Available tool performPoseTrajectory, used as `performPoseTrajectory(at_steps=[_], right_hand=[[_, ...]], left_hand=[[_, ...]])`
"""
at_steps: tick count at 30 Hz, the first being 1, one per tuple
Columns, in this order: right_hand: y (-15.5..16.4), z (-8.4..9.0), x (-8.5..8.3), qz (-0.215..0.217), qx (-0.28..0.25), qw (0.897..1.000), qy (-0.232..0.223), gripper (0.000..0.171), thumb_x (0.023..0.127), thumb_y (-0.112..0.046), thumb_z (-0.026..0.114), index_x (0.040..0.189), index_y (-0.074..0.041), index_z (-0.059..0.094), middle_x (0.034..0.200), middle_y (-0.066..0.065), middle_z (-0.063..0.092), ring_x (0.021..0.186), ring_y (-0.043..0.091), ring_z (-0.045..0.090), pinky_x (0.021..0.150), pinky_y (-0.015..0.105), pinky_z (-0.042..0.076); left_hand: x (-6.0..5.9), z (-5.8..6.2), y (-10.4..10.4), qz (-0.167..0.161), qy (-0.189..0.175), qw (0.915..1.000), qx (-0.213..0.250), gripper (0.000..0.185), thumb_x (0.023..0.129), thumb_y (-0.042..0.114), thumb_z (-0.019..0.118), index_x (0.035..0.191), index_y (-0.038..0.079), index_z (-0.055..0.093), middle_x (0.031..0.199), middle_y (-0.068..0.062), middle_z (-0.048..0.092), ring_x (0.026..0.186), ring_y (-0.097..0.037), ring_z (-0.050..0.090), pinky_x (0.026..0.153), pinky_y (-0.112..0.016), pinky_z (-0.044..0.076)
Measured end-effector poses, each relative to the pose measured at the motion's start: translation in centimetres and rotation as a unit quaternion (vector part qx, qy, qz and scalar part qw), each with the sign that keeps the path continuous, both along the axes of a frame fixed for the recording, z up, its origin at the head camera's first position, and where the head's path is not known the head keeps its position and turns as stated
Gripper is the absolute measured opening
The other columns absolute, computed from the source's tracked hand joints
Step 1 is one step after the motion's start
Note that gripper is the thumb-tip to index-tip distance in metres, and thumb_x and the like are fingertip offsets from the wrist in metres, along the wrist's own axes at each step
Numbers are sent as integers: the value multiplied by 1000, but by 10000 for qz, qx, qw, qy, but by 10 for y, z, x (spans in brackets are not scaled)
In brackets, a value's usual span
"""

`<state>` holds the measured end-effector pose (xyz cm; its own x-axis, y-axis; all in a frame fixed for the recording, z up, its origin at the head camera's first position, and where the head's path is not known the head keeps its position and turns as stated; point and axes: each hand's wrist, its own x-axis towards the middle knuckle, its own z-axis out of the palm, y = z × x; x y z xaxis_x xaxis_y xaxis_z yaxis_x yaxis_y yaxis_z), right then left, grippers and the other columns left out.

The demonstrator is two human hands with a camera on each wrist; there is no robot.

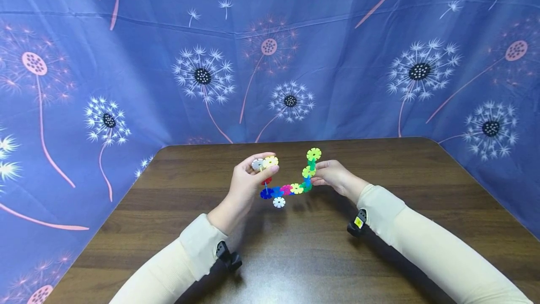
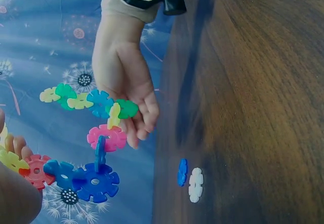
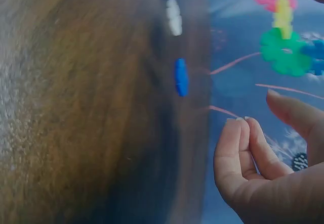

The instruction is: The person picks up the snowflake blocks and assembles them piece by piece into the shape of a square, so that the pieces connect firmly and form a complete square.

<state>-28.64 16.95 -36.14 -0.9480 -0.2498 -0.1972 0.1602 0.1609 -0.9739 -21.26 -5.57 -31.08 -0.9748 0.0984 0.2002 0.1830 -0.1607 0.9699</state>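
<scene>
I'm pinching the snowflake-disc chain [image 1: 291, 187] at both ends, left hand [image 1: 246, 186] and right hand [image 1: 335, 177]; supporting joints evenly, avoiding twisting it above the table [image 1: 295, 257]

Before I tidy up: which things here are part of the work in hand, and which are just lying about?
In hand:
chain of coloured snowflake discs, held up between both hands
left hand, gripping one end
right hand, holding the other end

Lying about:
white disc on the table
blue disc beside it
</scene>
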Motion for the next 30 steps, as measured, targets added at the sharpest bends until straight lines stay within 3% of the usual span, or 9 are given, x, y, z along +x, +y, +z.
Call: performPoseTrajectory(at_steps=[3, 6, 12, 15, 16, 19, 22, 27, 30], right_hand=[[-8, -7, -4, 145, 399, 9991, 62, 33, 84, 2, 48, 115, 14, 45, 106, 22, 59, 81, 16, 60, 79, 34, 47], [-17, -15, -7, 144, 743, 9970, 171, 26, 82, -5, 58, 105, 8, 58, 98, 15, 64, 87, 16, 61, 76, 30, 48], [-34, -28, -12, 120, 932, 9949, 365, 25, 81, 1, 58, 103, 14, 57, 105, 22, 59, 103, 31, 53, 75, 28, 49], [-34, -46, -26, 263, 1143, 9900, 784, 20, 79, -1, 61, 97, 7, 63, 101, 18, 62, 96, 26, 54, 72, 26, 48], [-30, -62, -40, 403, 1116, 9868, 1097, 17, 78, -4, 62, 94, 2, 66, 97, 14, 64, 89, 22, 56, 68, 24, 48], [-25, -88, -63, 613, 1375, 9759, 1578, 10, 76, -7, 65, 84, -9, 70, 85, 4, 66, 75, 14, 54, 61, 24, 46], [-30, -80, -57, 564, 1537, 9732, 1616, 10, 75, 0, 62, 80, -4, 69, 79, 7, 65, 68, 16, 51, 56, 25, 45], [-43, -22, -5, 394, 1775, 9751, 1272, 12, 75, 9, 53, 82, 12, 62, 74, 15, 62, 66, 19, 51, 56, 22, 44], [-44, -17, -2, 438, 1846, 9743, 1215, 14, 75, 10, 52, 86, 15, 60, 72, 15, 59, 65, 18, 49, 54, 20, 43]], left_hand=[[0, 0, -1, -39, 26, 10000, -6, 38, 74, 8, 69, 110, 0, 58, 91, -1, 62, 79, -9, 57, 78, -35, 47], [0, 0, -2, -67, 59, 10000, -6, 41, 75, 9, 69, 112, -2, 56, 90, -1, 62, 79, -9, 56, 77, -33, 48], [0, -1, -3, -78, 30, 10000, 31, 41, 76, 8, 68, 113, -3, 55, 89, 0, 62, 78, -9, 56, 76, -35, 48], [0, -1, -3, -68, 25, 10000, 64, 41, 76, 7, 68, 113, -3, 55, 88, 1, 62, 78, -9, 56, 76, -35, 48], [0, -1, -3, -71, 22, 9999, 79, 40, 76, 7, 68, 112, -4, 55, 88, 1, 62, 78, -9, 56, 75, -34, 48], [-2, -2, -3, -43, 19, 9999, 112, 39, 75, 6, 68, 111, -3, 56, 88, 1, 62, 78, -10, 56, 73, -27, 48], [-8, -8, -3, -46, 2, 9998, 201, 38, 74, 6, 69, 110, -1, 57, 89, 1, 62, 80, -11, 56, 72, -24, 47], [-15, -16, -4, -34, 10, 9994, 348, 39, 73, 8, 71, 109, 1, 59, 91, -2, 63, 81, -13, 56, 72, -21, 46], [-15, -17, -5, -10, 30, 9993, 364, 40, 72, 9, 71, 109, 1, 59, 92, -3, 63, 82, -13, 56, 72, -21, 46]])
